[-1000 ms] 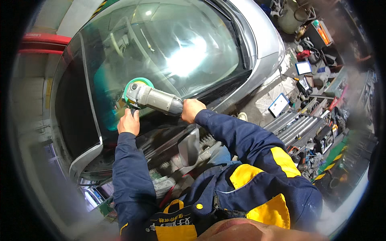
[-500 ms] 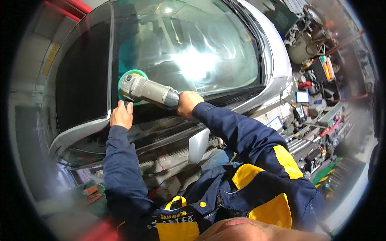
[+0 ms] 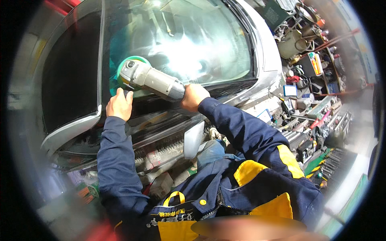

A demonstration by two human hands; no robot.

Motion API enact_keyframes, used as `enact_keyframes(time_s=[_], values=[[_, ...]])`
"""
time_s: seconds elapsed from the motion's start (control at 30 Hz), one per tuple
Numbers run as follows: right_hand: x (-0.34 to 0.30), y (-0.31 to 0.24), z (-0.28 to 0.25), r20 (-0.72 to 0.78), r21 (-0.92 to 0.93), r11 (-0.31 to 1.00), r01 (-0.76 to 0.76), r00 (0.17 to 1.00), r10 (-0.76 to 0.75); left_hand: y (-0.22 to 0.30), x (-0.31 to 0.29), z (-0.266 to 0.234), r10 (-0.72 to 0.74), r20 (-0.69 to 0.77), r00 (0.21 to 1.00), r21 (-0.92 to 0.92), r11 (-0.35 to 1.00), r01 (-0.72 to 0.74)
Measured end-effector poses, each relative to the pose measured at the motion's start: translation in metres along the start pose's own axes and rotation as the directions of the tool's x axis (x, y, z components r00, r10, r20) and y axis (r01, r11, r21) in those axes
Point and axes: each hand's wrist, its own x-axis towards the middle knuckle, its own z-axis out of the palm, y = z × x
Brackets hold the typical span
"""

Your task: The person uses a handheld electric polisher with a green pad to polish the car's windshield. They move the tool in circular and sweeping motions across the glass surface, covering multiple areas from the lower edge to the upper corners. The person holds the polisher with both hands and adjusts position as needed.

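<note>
A grey and black handheld polisher (image 3: 155, 81) lies across the windshield (image 3: 213, 44) of a silver car. Its round green-edged pad (image 3: 120, 69) is on the glass near the roof edge, partly hidden by the tool head. My right hand (image 3: 194, 97) is wrapped round the black rear end of the body. By the tool head, my left hand (image 3: 119, 104) is closed around a dark side handle, of which only the tip shows. A bright glare covers the middle of the glass.
The car's dark roof (image 3: 72, 72) is to the left, and its side mirror (image 3: 194, 138) juts out close to my body. Tools, bottles and metal parts crowd a shelf and floor at the right, around a blue-edged white box (image 3: 290, 90). A green container (image 3: 270, 16) stands far right.
The view has shifted a little. The polisher has slid slightly away from the roof edge and farther across the glass, with both hands still holding it.
</note>
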Motion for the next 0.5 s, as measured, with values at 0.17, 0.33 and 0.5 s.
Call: enact_keyframes(time_s=[0.17,0.33,0.5], values=[[-0.027,0.037,-0.024,0.02,-0.037,0.988,-0.15,0.988,0.151,0.048,0.017,0.024,0.137,0.013,0.99,-0.044,0.99,-0.137],[-0.038,0.046,-0.021,0.007,-0.024,0.984,-0.177,0.984,0.177,0.053,0.016,0.036,0.172,-0.002,0.985,-0.077,0.982,-0.172],[-0.039,0.035,-0.002,0.066,-0.021,0.993,-0.119,0.991,0.12,0.033,-0.017,0.024,0.112,-0.054,0.992,-0.016,0.993,-0.113]])
